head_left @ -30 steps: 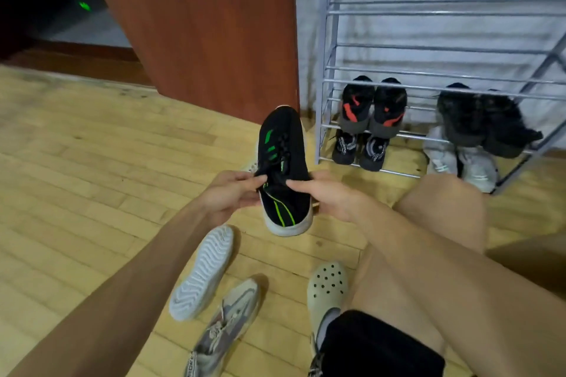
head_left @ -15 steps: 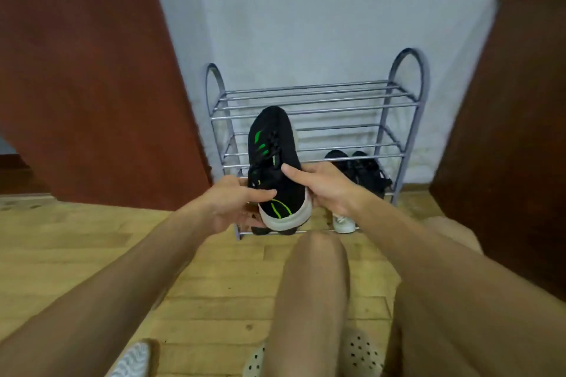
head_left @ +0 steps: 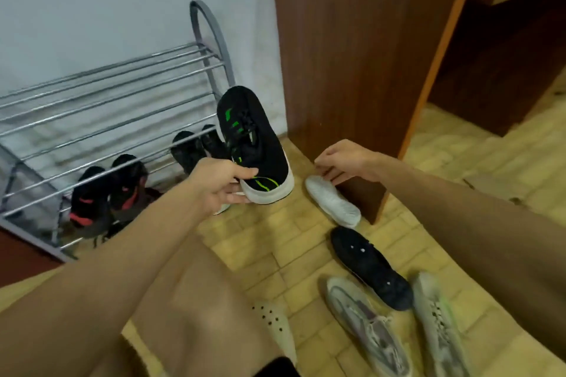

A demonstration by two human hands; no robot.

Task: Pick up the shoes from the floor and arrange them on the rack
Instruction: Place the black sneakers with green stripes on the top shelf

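Observation:
My left hand grips the heel of a black sneaker with green stripes and a white sole, held toe-up in the air beside the right end of the grey metal shoe rack. My right hand has let go and hovers with loosely curled fingers just above a white shoe lying sole-up on the floor. A black shoe and two grey sneakers lie on the floor further right.
The rack's lower shelves hold a black-and-red pair and a dark pair; its upper shelves are bare. A brown wooden cabinet stands right of the rack. My knee and a cream clog fill the near foreground.
My right hand released the black-green sneaker and moved right toward the white shoe. My left hand alone keeps the sneaker. The view swung right, so the rack now sits at the left.

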